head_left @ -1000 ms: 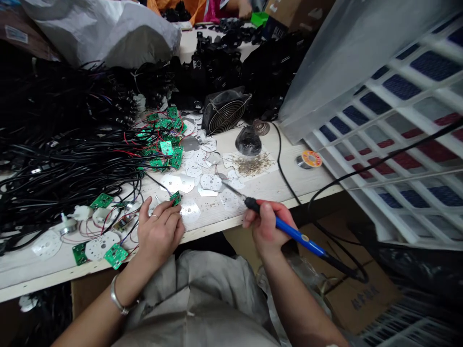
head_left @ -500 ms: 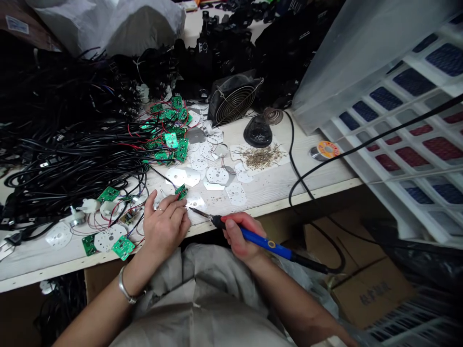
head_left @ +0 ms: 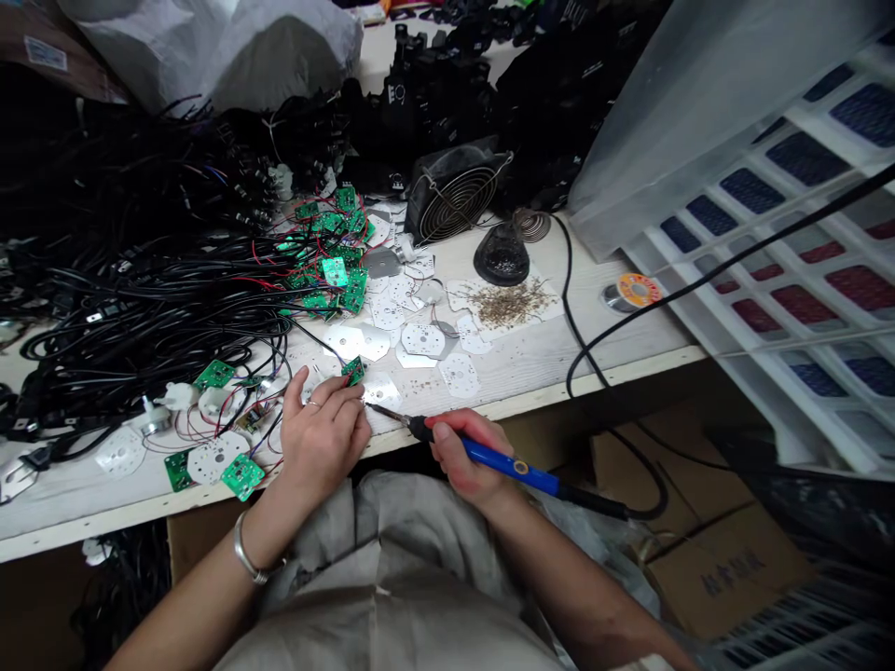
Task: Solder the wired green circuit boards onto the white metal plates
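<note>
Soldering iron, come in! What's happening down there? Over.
Left hand: fingers at small green board. Right hand: gripping soldering iron, tip close to those fingers. White plates close by.

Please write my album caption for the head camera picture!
Right hand holds a blue soldering iron, tip near the left hand and a green circuit board.

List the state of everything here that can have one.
Soldering iron: gripped by the right hand
Left hand: fingers bent, at a green circuit board
Solder spool: wound with wire
Fan: standing; cannot tell if running
Black cables: heaped
White octagonal plates: lying flat, some overlapping
</note>
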Demonstrator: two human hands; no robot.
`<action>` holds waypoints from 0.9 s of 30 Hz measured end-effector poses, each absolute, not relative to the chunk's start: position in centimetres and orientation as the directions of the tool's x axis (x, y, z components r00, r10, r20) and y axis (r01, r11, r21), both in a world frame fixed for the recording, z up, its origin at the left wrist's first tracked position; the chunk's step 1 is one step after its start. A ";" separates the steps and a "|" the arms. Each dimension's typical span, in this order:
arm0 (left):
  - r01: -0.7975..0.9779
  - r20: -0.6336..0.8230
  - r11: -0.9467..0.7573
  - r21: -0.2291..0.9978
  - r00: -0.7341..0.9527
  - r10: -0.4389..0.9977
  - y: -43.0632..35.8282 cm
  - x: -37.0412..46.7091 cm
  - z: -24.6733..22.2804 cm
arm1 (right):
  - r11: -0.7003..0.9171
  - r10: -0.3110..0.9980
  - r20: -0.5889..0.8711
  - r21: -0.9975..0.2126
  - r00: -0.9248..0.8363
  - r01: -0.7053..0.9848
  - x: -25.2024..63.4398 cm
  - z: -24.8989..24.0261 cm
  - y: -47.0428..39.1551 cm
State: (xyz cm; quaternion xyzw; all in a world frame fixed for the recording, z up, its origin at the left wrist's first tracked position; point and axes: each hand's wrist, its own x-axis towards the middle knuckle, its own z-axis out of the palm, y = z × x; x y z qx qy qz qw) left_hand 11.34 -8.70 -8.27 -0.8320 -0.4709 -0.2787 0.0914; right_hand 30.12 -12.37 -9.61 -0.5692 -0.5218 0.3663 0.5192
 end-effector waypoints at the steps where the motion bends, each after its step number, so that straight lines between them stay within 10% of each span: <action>1: 0.834 0.552 -0.540 0.109 0.401 0.731 -8.7 11.3 -8.2 | 0.081 0.974 0.119 -0.978 0.195 0.193 30.1 -9.7 -12.3; 27: 0.827 0.504 -0.552 0.107 0.434 0.747 -8.8 11.1 -7.9 | -0.066 0.982 -0.071 -0.997 0.176 -0.035 29.8 -9.3 -11.1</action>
